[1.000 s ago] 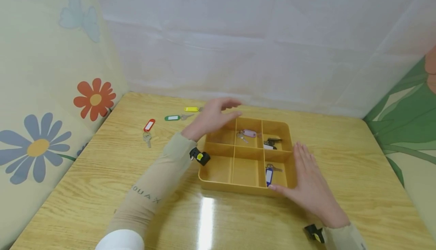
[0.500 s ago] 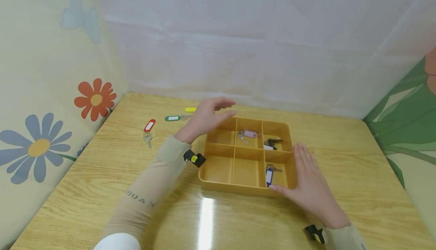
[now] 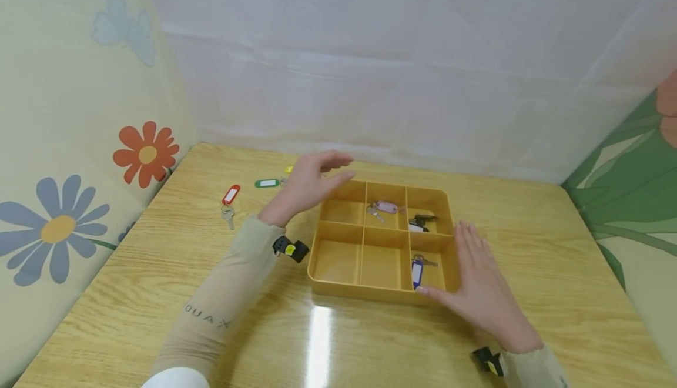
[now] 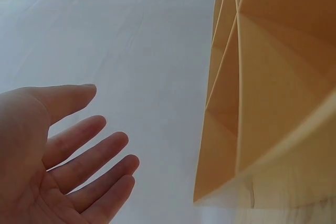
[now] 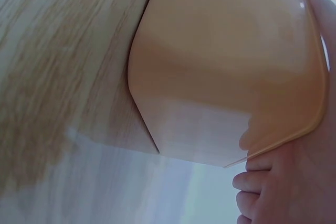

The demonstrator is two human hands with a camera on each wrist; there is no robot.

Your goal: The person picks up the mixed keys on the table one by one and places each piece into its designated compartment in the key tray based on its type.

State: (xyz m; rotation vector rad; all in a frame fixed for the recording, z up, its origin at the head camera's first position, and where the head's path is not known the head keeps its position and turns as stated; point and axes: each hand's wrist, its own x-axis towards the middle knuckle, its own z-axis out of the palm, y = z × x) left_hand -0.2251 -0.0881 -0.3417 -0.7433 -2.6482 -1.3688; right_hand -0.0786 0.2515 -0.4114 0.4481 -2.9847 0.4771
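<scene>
A yellow-orange organizer tray (image 3: 365, 292) with several compartments sits mid-table in the head view. My right hand (image 3: 486, 288) rests at its right front corner, thumb at the front rim and straight fingers along the right side. Over the back left corner hovers my left hand (image 3: 308, 185), holding nothing, fingers and thumb spread apart. Inside lie a key with a pink tag (image 3: 386, 207) in the back middle compartment, a dark key with a black tag (image 3: 418, 227) in the back right one, and a key with a blue tag (image 3: 417, 273) in the front right one.
Left of the tray, a key with a red tag (image 3: 230, 194) and one with a green tag (image 3: 267, 183) lie on the wooden table (image 3: 158, 258). A yellow tag (image 3: 288, 169) is mostly hidden behind my left hand. A white cloth (image 3: 370, 82) hangs behind.
My left hand has drifted left, away from the tray's back compartments, covering more of the yellow and green tagged keys. The right hand and tray have stayed in place.
</scene>
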